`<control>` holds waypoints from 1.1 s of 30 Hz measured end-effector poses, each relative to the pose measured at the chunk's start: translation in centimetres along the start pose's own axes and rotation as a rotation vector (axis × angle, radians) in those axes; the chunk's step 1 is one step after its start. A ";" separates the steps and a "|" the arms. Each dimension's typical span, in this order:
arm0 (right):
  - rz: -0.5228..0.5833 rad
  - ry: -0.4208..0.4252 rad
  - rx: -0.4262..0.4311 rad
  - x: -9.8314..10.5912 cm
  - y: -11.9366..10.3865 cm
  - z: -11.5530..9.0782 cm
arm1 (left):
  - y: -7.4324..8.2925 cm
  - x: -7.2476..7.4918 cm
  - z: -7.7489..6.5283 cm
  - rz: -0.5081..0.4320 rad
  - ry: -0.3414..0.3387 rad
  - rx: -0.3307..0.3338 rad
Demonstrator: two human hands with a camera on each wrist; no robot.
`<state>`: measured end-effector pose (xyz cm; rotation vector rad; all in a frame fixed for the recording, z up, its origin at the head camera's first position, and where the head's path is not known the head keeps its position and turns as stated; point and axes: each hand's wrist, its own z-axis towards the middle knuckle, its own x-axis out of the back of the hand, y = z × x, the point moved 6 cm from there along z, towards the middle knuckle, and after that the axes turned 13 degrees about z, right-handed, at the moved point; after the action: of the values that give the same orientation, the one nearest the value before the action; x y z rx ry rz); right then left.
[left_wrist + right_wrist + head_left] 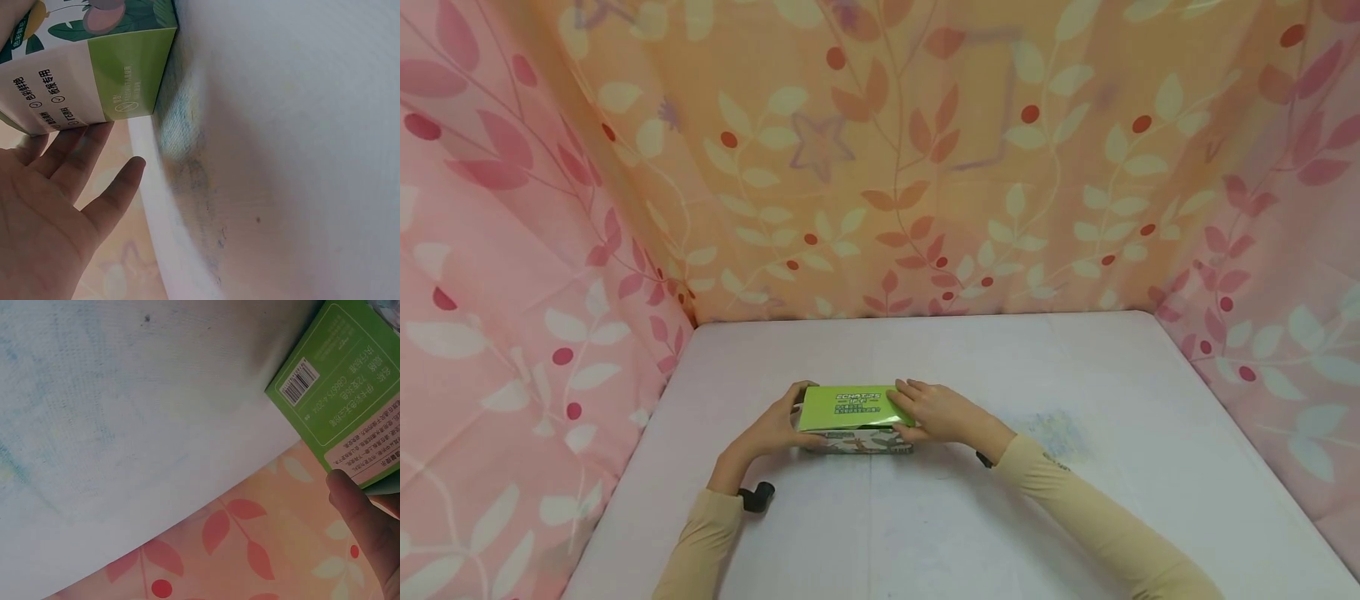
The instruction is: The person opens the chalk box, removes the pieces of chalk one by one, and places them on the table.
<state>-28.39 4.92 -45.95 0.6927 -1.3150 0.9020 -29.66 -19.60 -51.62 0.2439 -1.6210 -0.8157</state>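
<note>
A small cardboard box (853, 408) with a bright green, lettered top rests on the white table, its front printed with leaves. My left hand (772, 423) grips its left end, the thumb along the front. In the left wrist view several fingers of that hand lie against a white-and-green side of the box (128, 81); the index finger stands off it. My right hand (936, 411) holds the right end, fingers over the top and thumb low at the front. The right wrist view shows the green end of the box (331, 381) with a barcode and a fingertip at its edge. The contents are hidden.
The white table (1000, 517) bears a faint blue-green smudge (1052, 435) right of the box. Leaf-patterned curtains, orange at the back (895, 167) and pink at both sides, border it. A black wrist camera (758, 497) sits at the left wrist.
</note>
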 end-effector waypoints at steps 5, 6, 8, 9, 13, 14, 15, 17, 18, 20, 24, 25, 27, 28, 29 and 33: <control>-0.014 0.000 0.016 -0.1 0.1 -0.1 | 0.1 0.0 0.0 0.004 -0.006 0.003; -0.016 0.002 0.019 -0.1 0.1 -0.1 | 0.1 0.0 0.0 0.007 -0.008 0.002; -0.020 0.003 0.025 -0.2 0.2 -0.1 | 0.1 0.0 0.1 0.012 -0.010 0.000; -0.021 0.001 0.030 -0.2 0.2 -0.1 | 0.0 0.0 0.1 0.016 -0.011 0.003; 0.009 0.010 0.052 0.0 0.2 0.1 | -0.1 0.0 0.1 0.024 -0.014 0.018; 0.043 0.024 0.050 0.2 0.3 0.2 | -0.1 0.1 0.1 0.027 -0.013 0.019; 0.081 0.039 0.047 0.4 0.4 0.3 | -0.1 0.1 0.1 0.027 -0.012 0.024; 0.171 0.066 0.029 0.9 0.8 0.5 | -0.1 0.1 0.0 0.028 -0.010 0.031; 0.227 0.079 0.015 1.1 1.0 0.6 | -0.1 0.2 0.0 0.025 -0.011 0.029; 0.312 0.091 -0.023 1.5 1.5 0.7 | -0.1 0.2 -0.1 0.024 -0.015 0.034; 0.463 0.115 -0.127 1.8 2.6 0.7 | 0.0 0.2 -0.2 0.014 -0.027 0.038; 0.501 0.132 -0.158 1.9 3.0 0.7 | 0.0 0.2 -0.2 0.012 -0.030 0.049; 0.583 0.172 -0.214 2.1 3.7 0.7 | -0.1 0.2 -0.2 0.003 -0.040 0.064; 0.625 0.190 -0.245 2.1 4.1 0.8 | -0.1 0.1 -0.2 -0.002 -0.043 0.068; 0.664 0.208 -0.276 2.1 4.4 0.8 | -0.2 0.1 -0.2 -0.003 -0.046 0.075; 0.805 0.257 -0.380 1.4 5.6 1.2 | -0.2 -0.1 0.0 -0.010 -0.047 0.067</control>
<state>-33.78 6.94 -44.72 -0.2833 -1.4852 1.2705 -29.65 -19.72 -51.86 0.2818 -1.6942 -0.7808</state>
